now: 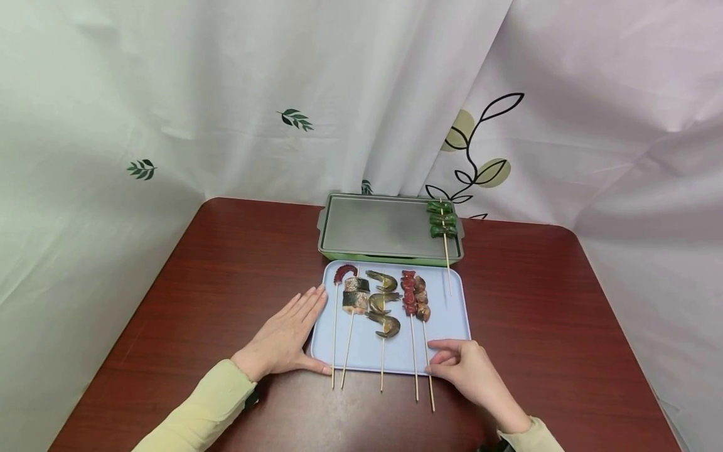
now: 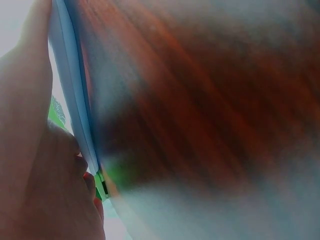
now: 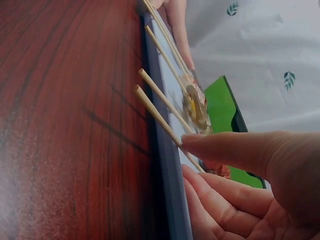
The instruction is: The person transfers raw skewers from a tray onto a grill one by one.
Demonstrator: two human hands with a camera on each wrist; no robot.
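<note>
On a light blue tray (image 1: 361,358) lie several skewers, their bare sticks reaching over its near edge. From left to right they carry a dark red curled tentacle (image 1: 346,272), fish pieces (image 1: 356,296), shrimp (image 1: 384,304), red meat chunks (image 1: 409,293) and brown chunks (image 1: 421,298). My left hand (image 1: 288,333) rests along the tray's left edge with its fingers straight, thumb at the near corner. At the tray's near right, my right hand (image 1: 465,370) pinches the stick of the brown-chunk skewer (image 3: 160,117) between thumb and fingers.
Behind the tray stands a green-sided grill pan (image 1: 384,226) with a grey top. A green pepper skewer (image 1: 443,220) lies on its right end, its stick reaching over the tray. White curtains (image 1: 254,94) enclose the dark red wooden table (image 1: 226,263).
</note>
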